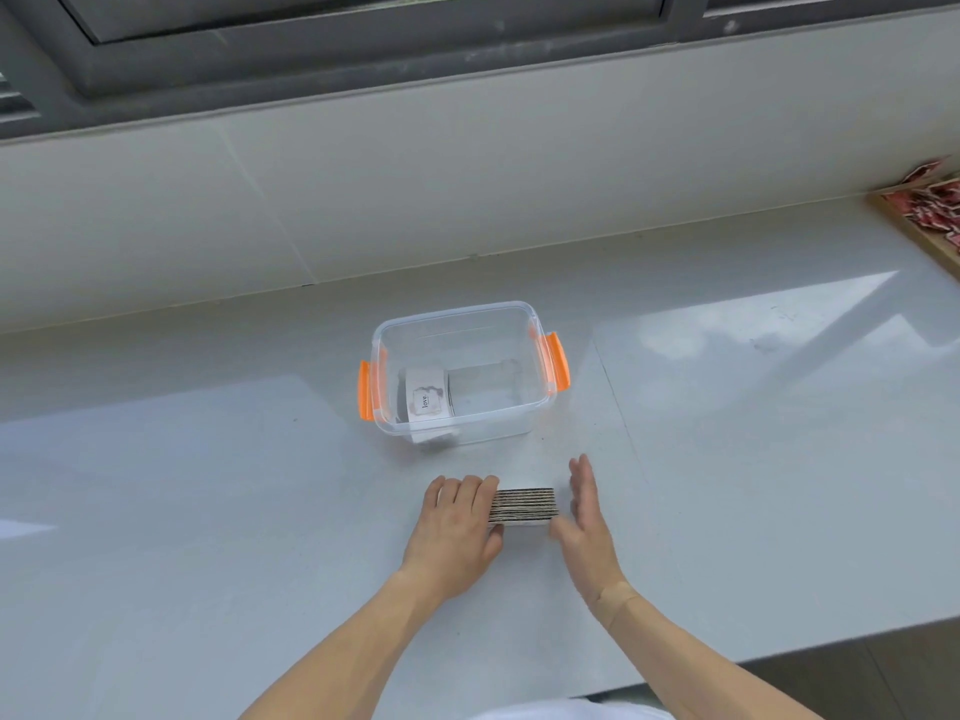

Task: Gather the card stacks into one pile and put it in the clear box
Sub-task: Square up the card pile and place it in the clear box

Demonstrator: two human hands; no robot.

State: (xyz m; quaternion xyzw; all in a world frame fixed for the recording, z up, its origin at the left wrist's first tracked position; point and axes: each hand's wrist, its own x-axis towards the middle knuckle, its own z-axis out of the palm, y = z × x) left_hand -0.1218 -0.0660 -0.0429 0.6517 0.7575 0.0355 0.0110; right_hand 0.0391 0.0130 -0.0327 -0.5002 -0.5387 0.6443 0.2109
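Note:
A pile of cards [523, 505] with dark striped backs lies on the pale counter just in front of me. My left hand [456, 527] rests over its left end, fingers curled on top and thumb at the near edge. My right hand [586, 517] stands flat and upright beside the pile's right end, fingers straight, thumb touching the near right corner. Behind the pile stands the clear box [470, 314] with orange latches, lid off. Inside it, on the left, lies a stack of cards [427, 400] whose white top card reads "love".
The counter [208, 485] runs to a tiled wall and a window frame at the back. At the far right edge sits a wooden tray [930, 226] with red and white packets. The counter's front edge drops off at the lower right.

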